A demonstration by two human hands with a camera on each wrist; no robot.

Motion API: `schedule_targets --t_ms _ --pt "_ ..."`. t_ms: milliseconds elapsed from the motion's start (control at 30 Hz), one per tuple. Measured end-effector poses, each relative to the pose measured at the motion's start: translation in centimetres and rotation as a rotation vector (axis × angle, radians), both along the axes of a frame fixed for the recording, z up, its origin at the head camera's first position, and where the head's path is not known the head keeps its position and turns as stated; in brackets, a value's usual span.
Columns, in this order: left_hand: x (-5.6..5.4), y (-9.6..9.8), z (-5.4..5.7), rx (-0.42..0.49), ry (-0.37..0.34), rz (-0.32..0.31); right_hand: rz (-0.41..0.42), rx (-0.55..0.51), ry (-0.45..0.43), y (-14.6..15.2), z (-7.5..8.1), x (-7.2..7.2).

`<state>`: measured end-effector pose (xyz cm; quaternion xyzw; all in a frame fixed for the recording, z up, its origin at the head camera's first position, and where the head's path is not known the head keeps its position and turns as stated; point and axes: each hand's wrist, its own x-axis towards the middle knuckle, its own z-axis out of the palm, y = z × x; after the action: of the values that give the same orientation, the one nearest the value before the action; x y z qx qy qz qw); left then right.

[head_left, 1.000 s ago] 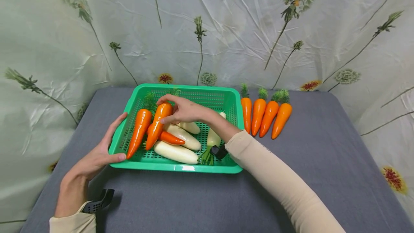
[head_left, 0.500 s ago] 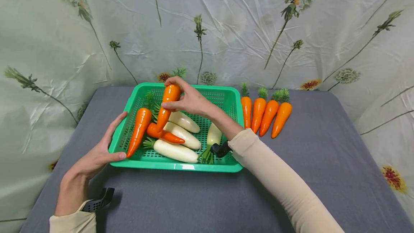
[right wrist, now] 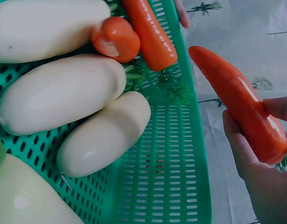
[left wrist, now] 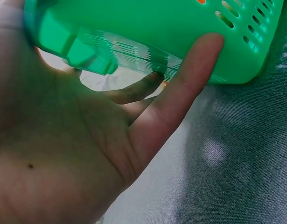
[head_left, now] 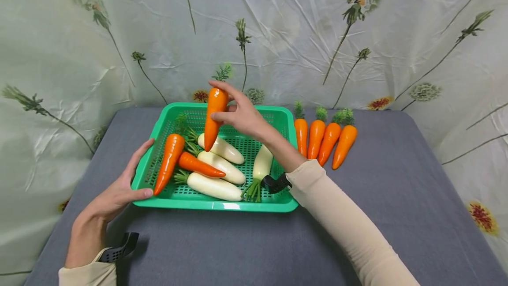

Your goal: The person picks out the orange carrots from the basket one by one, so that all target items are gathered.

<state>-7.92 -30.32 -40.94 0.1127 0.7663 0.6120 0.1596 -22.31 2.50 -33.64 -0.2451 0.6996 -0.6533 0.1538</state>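
My right hand (head_left: 247,116) pinches a glossy orange carrot (head_left: 212,131) with a green top, tip pointing down, over the back of a green basket (head_left: 254,207). In the right wrist view the held carrot (right wrist: 246,107) sits between thumb and fingers, beyond the basket's rim. My left hand (head_left: 113,195) rests against the basket's left end, thumb at the front corner and fingers along the outer side. Inside the basket lie two more carrots, one leaning at the left (head_left: 169,160) and one across (head_left: 200,165) the white radishes (head_left: 214,186).
Several carrots (head_left: 317,138) lie in a row on the grey tablecloth (head_left: 389,189), right of the basket. Another radish (head_left: 263,162) lies at the basket's right side, partly behind my right wrist. A flower-printed curtain (head_left: 278,34) hangs behind the table.
My right hand has lifted the carrot up and toward the back right, off the other vegetables, and it now hangs more upright. The left hand stays at the basket's end.
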Motion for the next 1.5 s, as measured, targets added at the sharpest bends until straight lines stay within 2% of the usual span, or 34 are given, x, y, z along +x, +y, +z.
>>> schedule_targets --t_ms 567,933,1500 --pt "-0.1 -0.1 -0.1 0.023 -0.002 -0.006 -0.064 -0.052 0.061 2.3 1.8 -0.2" --pt "-0.2 -0.2 -0.1 0.044 0.010 -0.017 -0.111 -0.074 0.044 4.4 2.9 -0.1" --pt "0.1 0.0 0.6 -0.032 0.004 -0.015 -0.164 -0.066 0.005 8.5 2.9 0.2"
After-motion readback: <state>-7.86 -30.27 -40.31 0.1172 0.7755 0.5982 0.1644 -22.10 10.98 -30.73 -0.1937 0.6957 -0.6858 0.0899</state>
